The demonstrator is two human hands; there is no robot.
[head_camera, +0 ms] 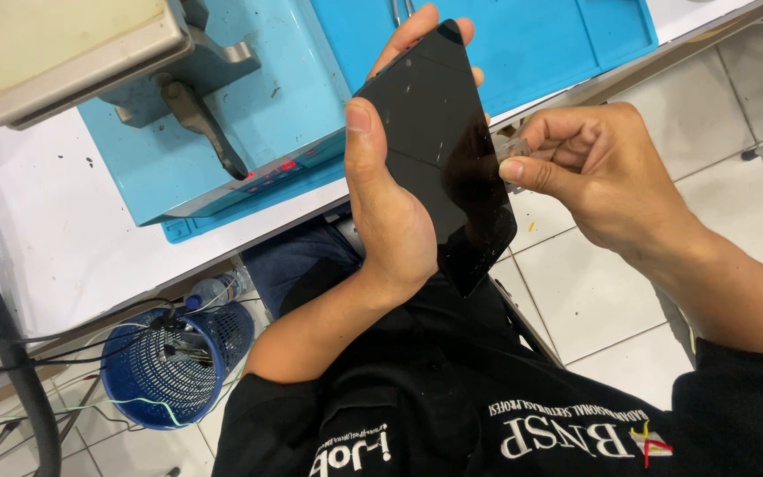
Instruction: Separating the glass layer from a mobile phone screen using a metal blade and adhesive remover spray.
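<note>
Over open floor beside the table (64, 230), my left hand (390, 212) clasps the phone (439, 150); my right hand (593, 168) pinches a clear pick (512, 146) at its edge.

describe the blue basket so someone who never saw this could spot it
Start at the white workbench and look under its edge to the tiled floor. The blue basket stands there, round with mesh walls, cables draped over it, the only open-weave container around.
</note>
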